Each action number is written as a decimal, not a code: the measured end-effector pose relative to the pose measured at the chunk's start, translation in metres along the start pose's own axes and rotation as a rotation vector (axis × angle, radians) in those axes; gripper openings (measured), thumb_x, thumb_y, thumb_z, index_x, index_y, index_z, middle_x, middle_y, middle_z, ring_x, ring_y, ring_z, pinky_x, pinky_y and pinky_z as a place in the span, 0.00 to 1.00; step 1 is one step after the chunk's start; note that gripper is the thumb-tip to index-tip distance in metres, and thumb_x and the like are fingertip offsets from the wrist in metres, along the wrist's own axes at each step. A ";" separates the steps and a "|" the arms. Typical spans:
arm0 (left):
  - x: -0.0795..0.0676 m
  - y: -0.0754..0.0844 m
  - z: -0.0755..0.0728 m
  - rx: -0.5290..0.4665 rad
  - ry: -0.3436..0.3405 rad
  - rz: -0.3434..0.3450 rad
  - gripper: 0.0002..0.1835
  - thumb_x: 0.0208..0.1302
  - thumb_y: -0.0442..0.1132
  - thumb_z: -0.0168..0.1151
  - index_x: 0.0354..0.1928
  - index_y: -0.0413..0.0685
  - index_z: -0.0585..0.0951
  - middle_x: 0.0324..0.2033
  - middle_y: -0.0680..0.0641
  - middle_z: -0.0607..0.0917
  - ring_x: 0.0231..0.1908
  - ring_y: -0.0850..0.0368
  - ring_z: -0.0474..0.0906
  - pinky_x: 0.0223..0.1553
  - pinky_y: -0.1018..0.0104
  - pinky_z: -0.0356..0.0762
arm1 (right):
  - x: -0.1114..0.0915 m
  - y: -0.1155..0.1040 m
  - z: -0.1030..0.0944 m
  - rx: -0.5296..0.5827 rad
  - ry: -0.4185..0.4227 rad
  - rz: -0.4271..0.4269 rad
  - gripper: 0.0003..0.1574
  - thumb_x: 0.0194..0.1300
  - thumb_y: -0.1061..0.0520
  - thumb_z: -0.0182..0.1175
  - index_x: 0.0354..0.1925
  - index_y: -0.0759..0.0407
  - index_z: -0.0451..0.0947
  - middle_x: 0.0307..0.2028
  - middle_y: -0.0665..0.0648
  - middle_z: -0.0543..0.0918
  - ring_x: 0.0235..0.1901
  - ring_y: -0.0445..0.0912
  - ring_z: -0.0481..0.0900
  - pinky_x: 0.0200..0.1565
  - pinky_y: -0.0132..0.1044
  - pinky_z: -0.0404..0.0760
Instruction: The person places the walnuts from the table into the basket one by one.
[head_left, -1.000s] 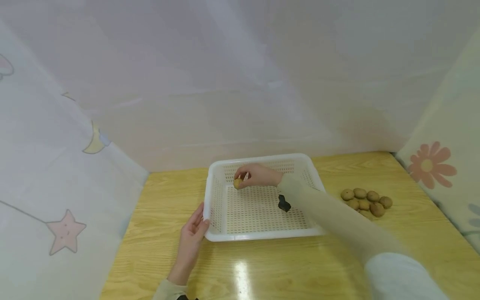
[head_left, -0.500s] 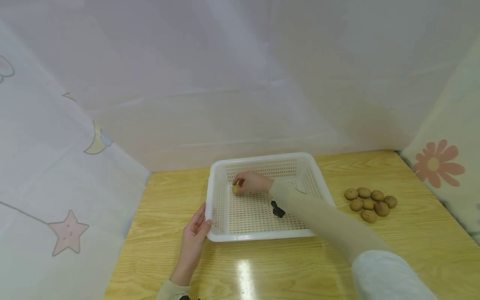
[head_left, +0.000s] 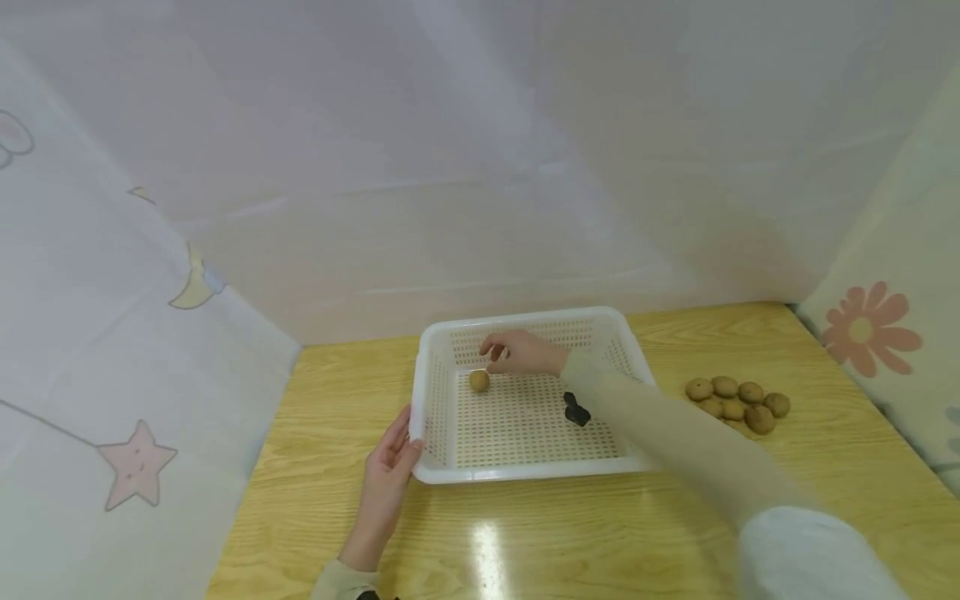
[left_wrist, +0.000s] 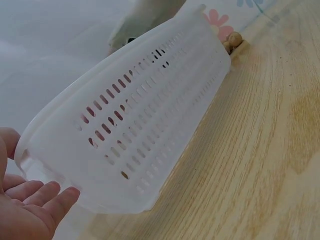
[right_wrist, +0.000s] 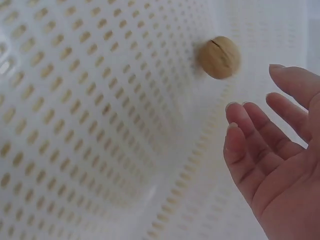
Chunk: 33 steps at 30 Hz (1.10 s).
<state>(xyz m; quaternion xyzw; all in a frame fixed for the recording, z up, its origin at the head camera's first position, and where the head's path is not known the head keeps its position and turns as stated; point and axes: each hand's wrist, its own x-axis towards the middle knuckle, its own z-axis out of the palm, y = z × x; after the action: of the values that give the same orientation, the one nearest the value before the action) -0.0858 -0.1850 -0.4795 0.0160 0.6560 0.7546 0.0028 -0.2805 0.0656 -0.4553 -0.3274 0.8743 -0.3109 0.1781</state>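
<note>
A white plastic basket [head_left: 525, 477] with slotted walls stands on the wooden table. My left hand [head_left: 387, 475] holds its left end, with the thumb at the rim and the fingers against the outside, as the left wrist view shows. Inside the basket, near the back left corner, lies one round tan walnut [head_left: 479, 381] with a dark crack on its shell [right_wrist: 219, 57]. Just to the right of it and over the basket floor is my right hand [head_left: 525, 352], fingers loosely bent and apart from the walnut. Nothing is in the right palm [right_wrist: 285, 190].
Several more walnuts [head_left: 760, 419] lie in a group on the table [head_left: 300, 517] to the right of the basket. My right forearm crosses the basket's right rim. A pale cloth wall [head_left: 480, 167] rises behind the table, with printed cloth on both sides.
The right hand has let go of the walnut on the basket floor and has drawn back up and to the right. My left hand keeps its hold on the basket.
</note>
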 end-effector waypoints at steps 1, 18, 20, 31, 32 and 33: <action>0.000 0.000 0.000 0.000 0.002 0.000 0.29 0.68 0.35 0.53 0.69 0.48 0.60 0.66 0.43 0.64 0.63 0.50 0.66 0.59 0.63 0.70 | -0.005 -0.001 -0.007 0.000 0.005 -0.009 0.21 0.64 0.52 0.59 0.55 0.54 0.74 0.47 0.55 0.79 0.47 0.46 0.76 0.48 0.41 0.79; -0.001 -0.001 0.002 -0.016 0.009 -0.007 0.29 0.68 0.36 0.54 0.69 0.48 0.60 0.67 0.44 0.64 0.63 0.50 0.65 0.59 0.65 0.70 | -0.097 0.004 -0.077 -0.028 0.109 0.005 0.18 0.63 0.48 0.61 0.52 0.45 0.76 0.46 0.51 0.81 0.42 0.43 0.78 0.45 0.40 0.81; -0.001 -0.001 0.002 -0.016 0.009 -0.011 0.29 0.68 0.36 0.54 0.69 0.48 0.60 0.67 0.44 0.64 0.63 0.52 0.66 0.60 0.65 0.69 | -0.109 0.009 -0.081 -0.037 0.118 0.006 0.19 0.63 0.48 0.61 0.52 0.46 0.76 0.46 0.50 0.81 0.42 0.43 0.79 0.44 0.40 0.81; -0.002 -0.002 0.001 0.002 0.003 -0.016 0.30 0.68 0.38 0.54 0.70 0.50 0.59 0.67 0.45 0.65 0.64 0.49 0.65 0.59 0.63 0.69 | -0.174 0.033 -0.095 -0.008 0.178 0.057 0.20 0.63 0.46 0.60 0.53 0.46 0.76 0.47 0.52 0.80 0.41 0.43 0.78 0.42 0.39 0.81; -0.002 -0.002 0.001 0.004 0.006 -0.018 0.30 0.67 0.38 0.54 0.70 0.51 0.59 0.66 0.45 0.65 0.64 0.49 0.65 0.59 0.64 0.69 | -0.181 0.035 -0.095 -0.001 0.195 0.069 0.20 0.63 0.46 0.61 0.52 0.46 0.77 0.46 0.53 0.81 0.41 0.44 0.78 0.41 0.39 0.81; -0.002 -0.002 0.001 0.001 0.005 -0.019 0.30 0.67 0.38 0.54 0.70 0.51 0.60 0.66 0.46 0.65 0.64 0.50 0.65 0.60 0.64 0.69 | -0.186 0.037 -0.095 0.000 0.210 0.081 0.20 0.62 0.46 0.61 0.52 0.47 0.77 0.46 0.53 0.81 0.41 0.45 0.78 0.40 0.38 0.81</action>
<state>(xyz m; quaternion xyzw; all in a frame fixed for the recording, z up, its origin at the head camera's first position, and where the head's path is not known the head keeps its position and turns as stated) -0.0838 -0.1841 -0.4818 0.0079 0.6564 0.7543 0.0084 -0.2120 0.2555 -0.3888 -0.2572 0.9008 -0.3360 0.0979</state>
